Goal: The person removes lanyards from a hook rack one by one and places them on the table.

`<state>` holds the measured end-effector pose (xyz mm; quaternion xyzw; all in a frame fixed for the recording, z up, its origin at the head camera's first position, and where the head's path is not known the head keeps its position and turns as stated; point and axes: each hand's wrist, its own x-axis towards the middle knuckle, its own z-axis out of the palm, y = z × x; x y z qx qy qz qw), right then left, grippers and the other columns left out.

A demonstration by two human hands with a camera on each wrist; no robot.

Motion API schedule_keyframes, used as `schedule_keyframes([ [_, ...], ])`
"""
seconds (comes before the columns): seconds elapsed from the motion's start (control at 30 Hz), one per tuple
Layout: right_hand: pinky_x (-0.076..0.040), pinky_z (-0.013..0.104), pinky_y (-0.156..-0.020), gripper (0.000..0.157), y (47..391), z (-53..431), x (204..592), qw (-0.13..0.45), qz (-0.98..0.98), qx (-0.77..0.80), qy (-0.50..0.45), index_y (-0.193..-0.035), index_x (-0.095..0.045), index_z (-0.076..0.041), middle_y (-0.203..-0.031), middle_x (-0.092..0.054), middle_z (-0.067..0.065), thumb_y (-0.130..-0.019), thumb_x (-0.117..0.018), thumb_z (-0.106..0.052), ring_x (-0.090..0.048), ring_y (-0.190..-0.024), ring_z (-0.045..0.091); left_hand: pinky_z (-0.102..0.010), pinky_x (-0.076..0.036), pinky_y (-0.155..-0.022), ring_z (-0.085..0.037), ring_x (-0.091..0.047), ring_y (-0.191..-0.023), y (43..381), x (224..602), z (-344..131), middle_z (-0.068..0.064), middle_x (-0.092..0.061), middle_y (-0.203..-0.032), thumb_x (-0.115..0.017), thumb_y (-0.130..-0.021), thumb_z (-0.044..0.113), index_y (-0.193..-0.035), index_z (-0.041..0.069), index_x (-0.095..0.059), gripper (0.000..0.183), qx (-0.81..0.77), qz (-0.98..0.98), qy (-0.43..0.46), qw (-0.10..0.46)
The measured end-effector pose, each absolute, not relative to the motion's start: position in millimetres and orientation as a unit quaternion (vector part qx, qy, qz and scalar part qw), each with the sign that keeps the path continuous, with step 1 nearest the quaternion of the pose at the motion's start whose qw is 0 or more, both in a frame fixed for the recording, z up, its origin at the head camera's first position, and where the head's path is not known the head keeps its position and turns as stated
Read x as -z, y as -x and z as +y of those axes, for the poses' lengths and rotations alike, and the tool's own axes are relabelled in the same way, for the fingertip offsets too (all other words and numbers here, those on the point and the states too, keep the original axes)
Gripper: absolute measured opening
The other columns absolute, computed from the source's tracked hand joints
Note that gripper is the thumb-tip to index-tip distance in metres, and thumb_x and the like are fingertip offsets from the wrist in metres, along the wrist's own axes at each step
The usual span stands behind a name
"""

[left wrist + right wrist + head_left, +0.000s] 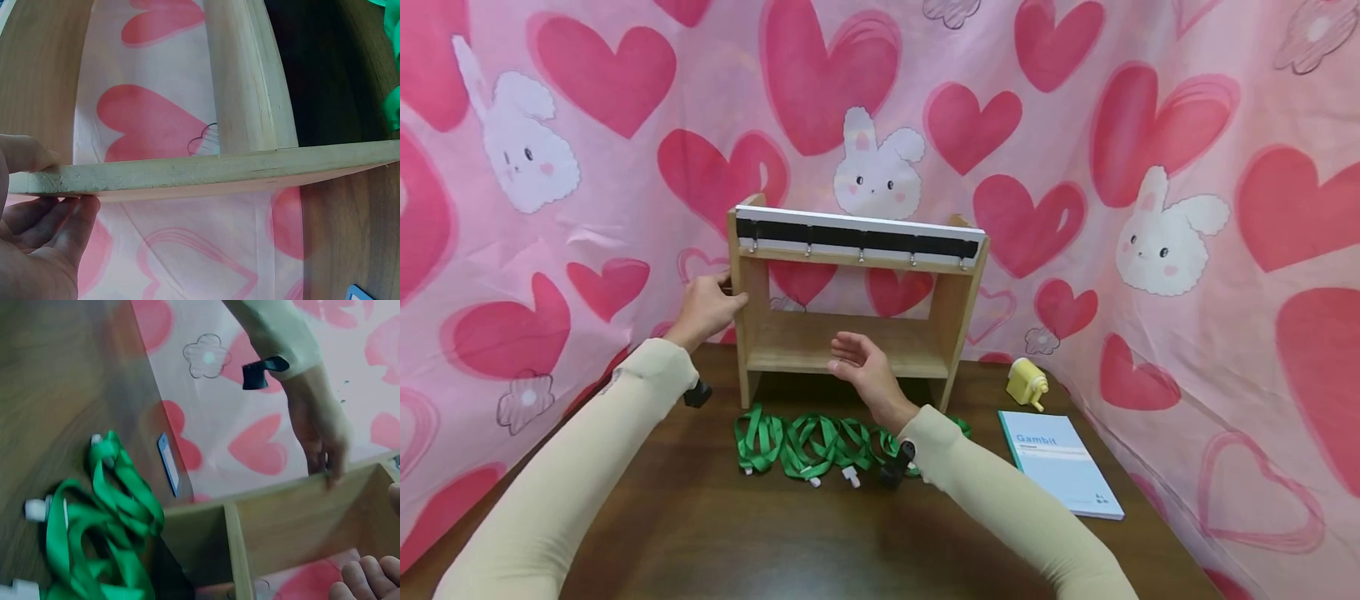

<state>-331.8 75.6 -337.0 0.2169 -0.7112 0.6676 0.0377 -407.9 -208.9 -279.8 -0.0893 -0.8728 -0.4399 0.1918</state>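
A small wooden shelf (850, 362) stands on the dark table, with a white and black strip (857, 237) carrying several metal hooks along its top front. My left hand (707, 308) grips the shelf's left side panel. In the left wrist view, the thumb lies on one face of that panel (187, 178) and the fingers on the other. In front of the lower board, my right hand (868, 375) is held up with nothing in it, fingers loosely extended. Below it lie several green lanyards (805, 446) with white clips, partly hidden by the right wrist.
On the right of the table are a white notebook (1063, 462) with a teal spine and a small yellow hand-cranked device (1027, 383). A blue-edged card (169, 464) lies beyond the shelf's left side. Pink heart-patterned cloth (977, 125) hangs behind and at both sides.
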Motion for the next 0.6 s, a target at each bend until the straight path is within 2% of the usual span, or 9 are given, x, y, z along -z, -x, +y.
schedule_keyframes([
  [0.1, -0.046, 0.045, -0.115, 0.052, 330, 91, 334, 0.035, -0.721, -0.656, -0.222, -0.143, -0.048, 0.001, -0.145, -0.055, 0.024, -0.094, -0.065, -0.003, -0.052, -0.137, 0.037, -0.055, -0.056, -0.095, -0.048, -0.065, -0.117, 408, 280, -210, -0.031, -0.060, -0.137, -0.064, -0.096, 0.017, -0.147, -0.004, -0.048, 0.058, 0.441, -0.873, 0.084, 0.188],
  [0.23, -0.045, 0.046, -0.116, 0.052, 327, 109, 331, 0.038, -0.736, -0.638, -0.223, -0.142, -0.048, 0.002, -0.145, -0.055, 0.025, -0.093, -0.064, -0.002, -0.050, -0.138, 0.041, -0.055, -0.057, -0.094, -0.047, -0.066, -0.115, 409, 280, -212, -0.031, -0.062, -0.135, -0.064, -0.096, 0.016, -0.145, -0.005, -0.051, 0.055, 0.437, -0.874, 0.084, 0.194],
  [0.6, -0.048, 0.041, -0.113, 0.054, 328, 159, 325, 0.066, -0.771, -0.599, -0.203, -0.144, -0.047, 0.000, -0.147, -0.054, 0.023, -0.094, -0.065, -0.003, -0.047, -0.140, 0.043, -0.053, -0.060, -0.092, -0.044, -0.067, -0.113, 408, 280, -219, -0.030, -0.063, -0.133, -0.065, -0.095, 0.019, -0.143, -0.004, -0.053, 0.054, 0.427, -0.876, 0.097, 0.202],
])
